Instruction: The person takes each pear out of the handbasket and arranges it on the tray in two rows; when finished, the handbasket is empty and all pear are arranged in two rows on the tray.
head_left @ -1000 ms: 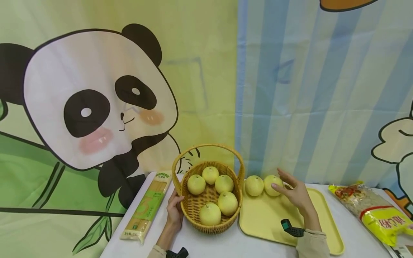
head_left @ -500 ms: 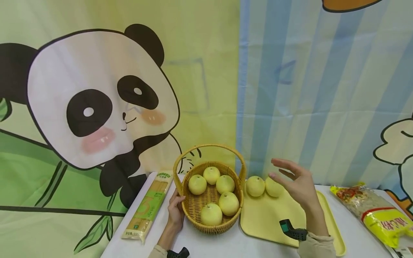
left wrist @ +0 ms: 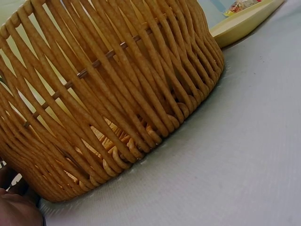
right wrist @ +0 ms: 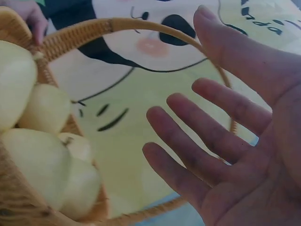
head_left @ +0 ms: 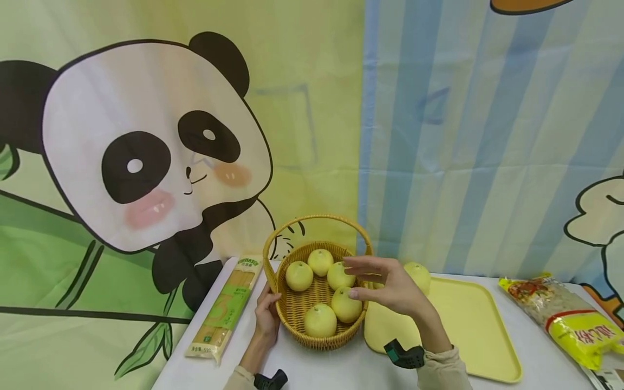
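Observation:
Several pale yellow-green round fruits [head_left: 320,320] lie in a wicker basket [head_left: 297,309] with a tall handle. At the basket's left side, my left hand [head_left: 266,323] grips the wall near the rim; its fingers show at the lower left corner in the left wrist view, against the woven side [left wrist: 108,84]. My right hand [head_left: 390,284] hovers over the basket's right edge, fingers extended and holding nothing; the right wrist view shows its bare palm [right wrist: 240,141]. Behind it, two more fruits [head_left: 417,276] sit on a yellow tray [head_left: 480,330], one mostly hidden.
A long noodle packet [head_left: 226,309] lies left of the basket on the white-covered table [head_left: 361,374]. Right of the tray is a yellow and clear food bag [head_left: 565,319]. A printed panda curtain [head_left: 312,135] hangs close behind.
My right hand has moved left, from the fruit at the tray's back to the basket's right edge, with nothing in it. My left hand has stayed at the basket.

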The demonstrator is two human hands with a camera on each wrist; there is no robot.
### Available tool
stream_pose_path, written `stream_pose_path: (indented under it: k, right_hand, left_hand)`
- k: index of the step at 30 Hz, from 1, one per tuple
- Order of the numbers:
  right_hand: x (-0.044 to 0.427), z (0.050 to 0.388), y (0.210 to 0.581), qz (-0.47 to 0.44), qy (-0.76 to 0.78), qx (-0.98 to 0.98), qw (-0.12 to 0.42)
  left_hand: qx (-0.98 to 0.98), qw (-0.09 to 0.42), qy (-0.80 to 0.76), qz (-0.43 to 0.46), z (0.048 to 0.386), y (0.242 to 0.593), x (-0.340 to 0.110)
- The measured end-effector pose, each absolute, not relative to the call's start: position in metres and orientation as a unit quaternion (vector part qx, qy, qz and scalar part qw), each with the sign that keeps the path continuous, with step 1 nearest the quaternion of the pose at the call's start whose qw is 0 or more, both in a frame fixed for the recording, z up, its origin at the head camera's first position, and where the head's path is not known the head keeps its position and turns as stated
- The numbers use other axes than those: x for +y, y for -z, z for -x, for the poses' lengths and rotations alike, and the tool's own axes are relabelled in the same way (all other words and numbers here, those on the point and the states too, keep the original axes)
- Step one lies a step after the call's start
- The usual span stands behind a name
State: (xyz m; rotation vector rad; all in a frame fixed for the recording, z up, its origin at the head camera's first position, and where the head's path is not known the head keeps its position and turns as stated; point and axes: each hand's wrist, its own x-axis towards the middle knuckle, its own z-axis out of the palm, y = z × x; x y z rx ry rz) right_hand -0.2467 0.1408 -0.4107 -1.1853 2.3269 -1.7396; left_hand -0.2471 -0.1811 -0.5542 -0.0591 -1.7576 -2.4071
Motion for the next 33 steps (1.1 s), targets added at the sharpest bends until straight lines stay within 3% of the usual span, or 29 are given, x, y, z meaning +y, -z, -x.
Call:
stream_pose_path:
  k: [9,17,26,33]
  right_hand:
    - [0.107,0.272,0.429,0.391,0.529,0.749,0.084]
    - [0.077,0.288,0.426,0.451,0.386,0.795,0.126]
    - [0.056,0.288,0.425,0.428,0.305,0.821,0.224]
    - [0.046,0.289,0.418,0.428,0.232,0.836,0.252]
  left_hand:
    - [-0.593,0.089,0.799,0.044,0.252,0.548,-0.180]
    - [-0.593,0.080,0.801,0.037,0.255,0.547,-0.179]
    - [-0.596,0.083,0.798,0.026,0.248,0.551,-0.182]
    - [-0.598,0.081,0.797,0.029,0.244,0.550,-0.179]
